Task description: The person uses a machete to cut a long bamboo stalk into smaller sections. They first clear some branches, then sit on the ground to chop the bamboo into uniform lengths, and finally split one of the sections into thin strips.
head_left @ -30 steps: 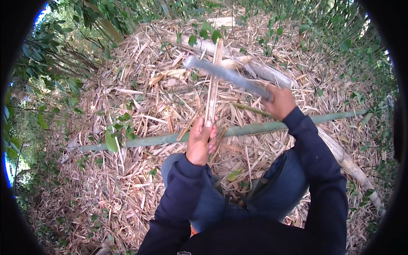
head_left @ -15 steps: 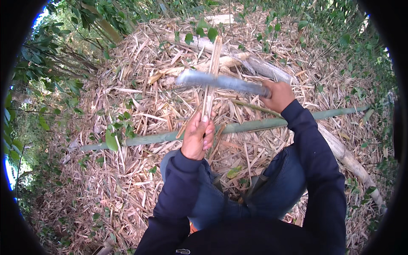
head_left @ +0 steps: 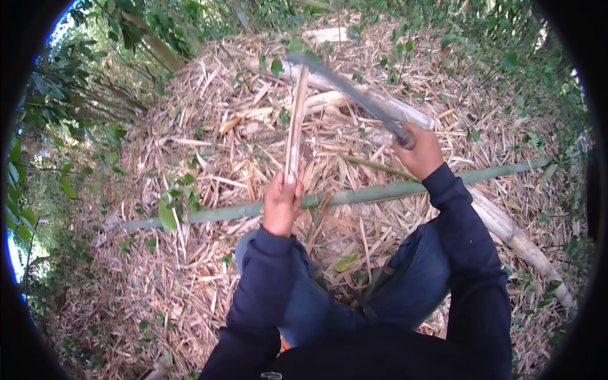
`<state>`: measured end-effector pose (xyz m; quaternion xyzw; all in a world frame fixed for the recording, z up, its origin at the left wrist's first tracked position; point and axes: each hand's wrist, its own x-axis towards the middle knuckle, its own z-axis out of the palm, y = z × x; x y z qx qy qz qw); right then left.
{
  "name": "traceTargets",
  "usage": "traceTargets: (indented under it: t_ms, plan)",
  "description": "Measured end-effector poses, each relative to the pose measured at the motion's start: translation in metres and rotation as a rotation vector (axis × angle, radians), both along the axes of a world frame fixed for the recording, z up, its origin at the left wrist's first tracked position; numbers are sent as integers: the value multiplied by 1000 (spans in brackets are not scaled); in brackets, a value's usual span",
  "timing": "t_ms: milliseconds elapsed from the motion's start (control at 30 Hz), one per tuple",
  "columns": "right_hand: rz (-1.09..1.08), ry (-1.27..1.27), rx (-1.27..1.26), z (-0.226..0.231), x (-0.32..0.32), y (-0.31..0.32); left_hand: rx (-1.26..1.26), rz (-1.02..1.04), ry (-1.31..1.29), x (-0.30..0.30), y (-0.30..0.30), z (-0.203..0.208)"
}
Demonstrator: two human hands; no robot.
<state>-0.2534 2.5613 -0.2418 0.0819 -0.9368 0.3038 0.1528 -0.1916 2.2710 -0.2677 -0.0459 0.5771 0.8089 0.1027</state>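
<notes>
Our left hand [head_left: 280, 204] grips a pale strip [head_left: 295, 126]; our right hand [head_left: 423, 152] clasps a long-bladed knife [head_left: 358, 95]. A green pole [head_left: 373, 192] lies beneath the left hand.

Near centre frame I count one left hand [head_left: 281, 204] and one right hand [head_left: 420, 153], two in total. Upper centre: one long blade [head_left: 354, 94], one split strip [head_left: 296, 123]. I also count one green pole [head_left: 373, 192] across mid-frame, one pale pole [head_left: 519, 243] at lower right, and two dark sleeves [head_left: 258, 278] at lower centre.

The left grip [head_left: 280, 206] holds a pale strip [head_left: 295, 126]; the right grip [head_left: 422, 153], a long grey blade [head_left: 354, 93].
</notes>
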Motion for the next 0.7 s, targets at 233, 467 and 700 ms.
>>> traceTargets:
  t_ms: [233, 467, 700]
  plan:
    - [275, -84, 509, -17, 15, -39, -250, 60, 52, 6, 13, -13]
    - [1, -76, 452, -22, -14, -26, -316, 108, 158, 8, 21, -11]
    - [236, -4, 588, -13, 9, -19, -215, 47, 150, 6, 22, -12]
